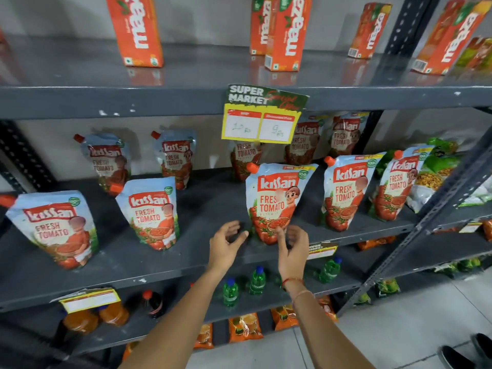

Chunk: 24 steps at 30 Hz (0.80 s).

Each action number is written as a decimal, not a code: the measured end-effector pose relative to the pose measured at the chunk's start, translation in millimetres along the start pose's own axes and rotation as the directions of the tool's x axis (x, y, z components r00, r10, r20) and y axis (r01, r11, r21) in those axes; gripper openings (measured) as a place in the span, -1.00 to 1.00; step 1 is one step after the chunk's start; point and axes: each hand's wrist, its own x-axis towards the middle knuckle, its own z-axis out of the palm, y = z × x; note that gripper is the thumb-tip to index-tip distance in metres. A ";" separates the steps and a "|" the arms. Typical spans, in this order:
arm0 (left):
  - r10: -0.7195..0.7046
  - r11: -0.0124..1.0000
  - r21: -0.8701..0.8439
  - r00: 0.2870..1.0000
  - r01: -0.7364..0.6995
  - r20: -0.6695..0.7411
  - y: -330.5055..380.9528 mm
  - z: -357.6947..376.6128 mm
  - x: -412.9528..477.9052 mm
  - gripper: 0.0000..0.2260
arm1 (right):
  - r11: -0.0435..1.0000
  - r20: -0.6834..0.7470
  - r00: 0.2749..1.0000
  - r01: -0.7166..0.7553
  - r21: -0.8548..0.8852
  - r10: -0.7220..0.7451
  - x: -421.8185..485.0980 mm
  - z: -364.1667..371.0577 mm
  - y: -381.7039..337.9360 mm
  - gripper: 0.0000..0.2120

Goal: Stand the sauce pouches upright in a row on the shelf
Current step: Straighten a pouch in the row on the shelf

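Several Kissan tomato sauce pouches stand upright on the grey middle shelf point(202, 206) in a front and a back row. In the front row, a centre pouch point(277, 201) stands just beyond my hands. My left hand point(226, 243) is open to the left of its base, a small gap away. My right hand point(292, 249) is open at its lower right, with the fingertips at or almost touching the bottom edge. Other front pouches stand at far left point(56, 227), left of centre point(150, 211) and right point(346, 190). Back-row pouches point(109, 161) lean against the wall.
Orange Maaza juice cartons point(135, 27) stand on the shelf above. A price sign point(261, 115) hangs from that shelf's edge, hiding part of a back pouch. Green bottles point(230, 291) and orange bottles sit below. Snack bags point(436, 171) lie at the right by the upright post.
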 end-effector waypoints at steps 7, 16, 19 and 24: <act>-0.032 0.971 -0.224 0.880 -0.085 -0.473 -19.2 -83.0 -37.5 -0.84 | 0.952 0.244 0.935 0.289 -0.101 -0.258 -32.8 59.3 -38.1 -0.75; -0.149 0.980 0.096 0.964 0.174 -0.221 -65.7 -206.4 -9.6 -0.35 | 0.995 0.787 0.611 -0.091 -0.033 0.082 -51.5 151.9 -69.8 -0.22; -0.176 0.983 0.045 0.984 0.177 -0.017 -64.5 -219.8 6.0 -0.29 | 0.993 0.837 0.542 -0.117 -0.014 0.076 -51.6 171.3 -79.4 -0.19; -0.103 0.989 0.105 0.994 0.100 0.026 -62.7 -212.0 9.0 -0.51 | 0.991 0.840 0.542 -0.124 0.041 0.033 -55.7 182.3 -81.0 -0.42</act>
